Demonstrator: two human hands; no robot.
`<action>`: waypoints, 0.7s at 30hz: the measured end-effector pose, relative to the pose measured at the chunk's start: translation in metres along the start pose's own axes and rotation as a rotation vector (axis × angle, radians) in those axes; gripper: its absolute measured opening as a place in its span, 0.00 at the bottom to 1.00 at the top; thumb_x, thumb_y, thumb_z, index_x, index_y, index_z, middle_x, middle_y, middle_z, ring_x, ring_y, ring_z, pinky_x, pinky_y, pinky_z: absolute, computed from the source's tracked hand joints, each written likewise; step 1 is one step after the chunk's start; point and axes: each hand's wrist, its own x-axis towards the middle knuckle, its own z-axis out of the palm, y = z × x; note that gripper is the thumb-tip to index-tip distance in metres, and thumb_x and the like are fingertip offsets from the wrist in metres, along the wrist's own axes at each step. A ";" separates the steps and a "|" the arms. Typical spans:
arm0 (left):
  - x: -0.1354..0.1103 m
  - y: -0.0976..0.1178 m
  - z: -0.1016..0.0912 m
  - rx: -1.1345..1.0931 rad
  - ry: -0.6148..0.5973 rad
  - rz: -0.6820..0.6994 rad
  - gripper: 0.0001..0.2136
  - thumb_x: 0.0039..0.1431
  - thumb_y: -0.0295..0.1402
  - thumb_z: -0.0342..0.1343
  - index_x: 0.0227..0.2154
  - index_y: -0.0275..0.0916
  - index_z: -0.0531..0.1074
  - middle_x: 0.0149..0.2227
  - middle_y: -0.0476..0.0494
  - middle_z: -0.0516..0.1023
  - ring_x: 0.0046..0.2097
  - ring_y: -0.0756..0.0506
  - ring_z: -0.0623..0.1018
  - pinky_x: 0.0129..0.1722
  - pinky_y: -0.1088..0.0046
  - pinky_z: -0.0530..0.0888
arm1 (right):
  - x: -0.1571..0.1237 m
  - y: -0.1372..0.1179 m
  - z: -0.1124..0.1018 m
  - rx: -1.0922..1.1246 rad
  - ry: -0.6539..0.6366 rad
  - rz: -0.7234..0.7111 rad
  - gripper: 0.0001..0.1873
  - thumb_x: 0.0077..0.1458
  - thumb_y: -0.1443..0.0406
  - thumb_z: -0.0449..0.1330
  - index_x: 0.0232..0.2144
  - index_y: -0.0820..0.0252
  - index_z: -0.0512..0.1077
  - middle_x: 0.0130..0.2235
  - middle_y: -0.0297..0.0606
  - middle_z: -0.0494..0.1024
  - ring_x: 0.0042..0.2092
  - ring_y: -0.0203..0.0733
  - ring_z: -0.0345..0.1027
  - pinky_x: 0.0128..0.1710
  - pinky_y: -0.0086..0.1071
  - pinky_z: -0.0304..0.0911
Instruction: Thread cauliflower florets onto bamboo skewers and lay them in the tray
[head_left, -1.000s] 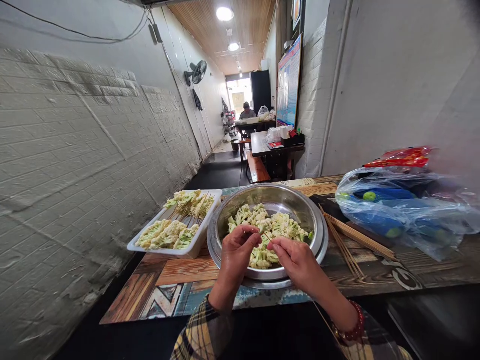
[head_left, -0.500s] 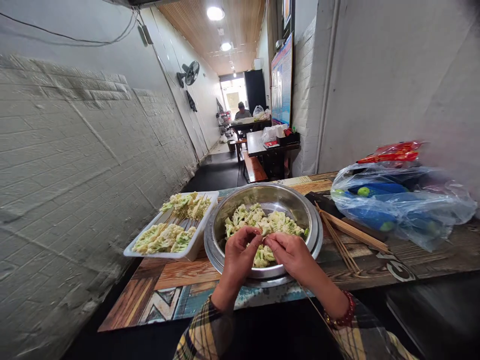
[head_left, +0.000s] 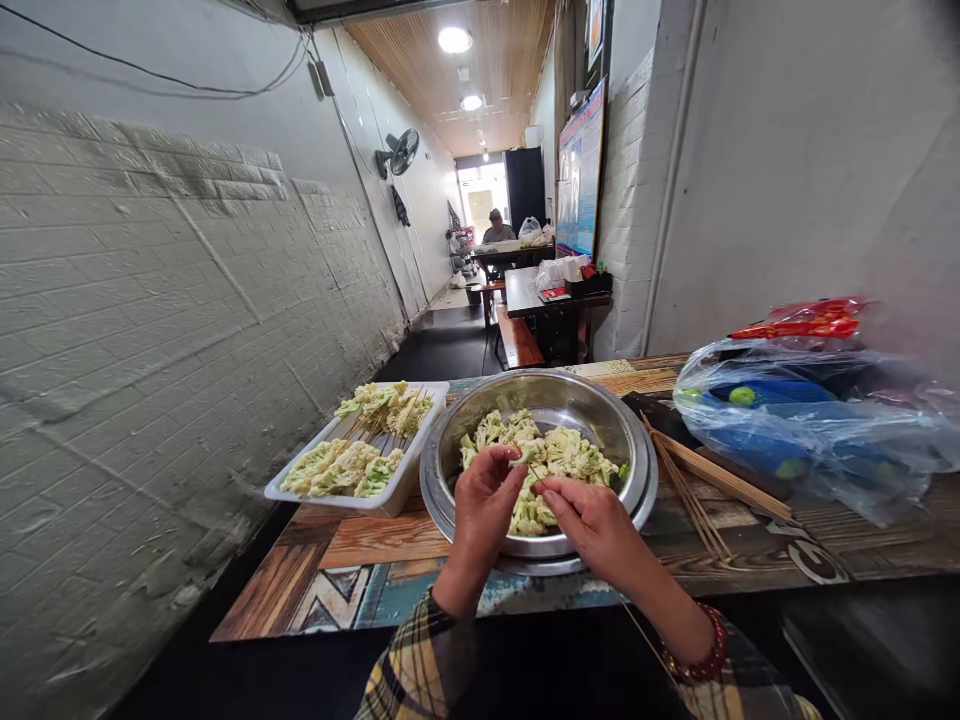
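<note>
A steel bowl (head_left: 634, 450) on the table holds several cauliflower florets (head_left: 564, 452). Over its near side, my left hand (head_left: 482, 507) pinches a small floret (head_left: 523, 455) at its fingertips. My right hand (head_left: 592, 523) is closed on a thin bamboo skewer (head_left: 537, 474), whose tip points at that floret. The skewer's long end runs back under my right wrist. A white tray (head_left: 401, 482) left of the bowl carries finished cauliflower skewers (head_left: 346, 467).
Loose bamboo skewers (head_left: 694, 478) lie right of the bowl. A clear plastic bag (head_left: 810, 420) with blue items sits at the right, under a red packet (head_left: 806, 319). A brick wall runs along the left. Far down the aisle a person (head_left: 496, 228) sits at a table (head_left: 536, 290).
My hands drew together over the bowl half a second ago, then eased slightly apart. The floret stays at my left fingertips with the skewer tip against it.
</note>
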 end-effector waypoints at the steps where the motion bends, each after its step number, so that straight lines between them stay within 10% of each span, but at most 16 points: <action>1: 0.000 0.000 0.000 0.001 0.002 0.003 0.08 0.45 0.31 0.65 0.29 0.38 0.72 0.31 0.48 0.74 0.34 0.50 0.73 0.36 0.75 0.69 | 0.000 0.000 0.000 -0.005 -0.004 -0.001 0.15 0.63 0.62 0.48 0.34 0.57 0.74 0.35 0.37 0.80 0.38 0.41 0.74 0.38 0.30 0.64; 16: -0.003 0.003 0.002 0.244 -0.241 0.157 0.03 0.50 0.31 0.60 0.27 0.38 0.73 0.31 0.46 0.76 0.35 0.48 0.74 0.37 0.73 0.70 | -0.001 0.003 0.002 -0.135 0.106 0.029 0.18 0.63 0.62 0.47 0.27 0.59 0.71 0.24 0.34 0.73 0.27 0.38 0.67 0.29 0.29 0.58; 21: 0.002 0.008 0.001 0.125 -0.104 0.029 0.09 0.52 0.35 0.58 0.34 0.37 0.71 0.33 0.46 0.76 0.32 0.50 0.74 0.33 0.74 0.70 | -0.001 0.011 -0.006 -0.065 0.187 0.076 0.16 0.63 0.61 0.48 0.34 0.60 0.74 0.28 0.36 0.77 0.30 0.39 0.71 0.32 0.29 0.61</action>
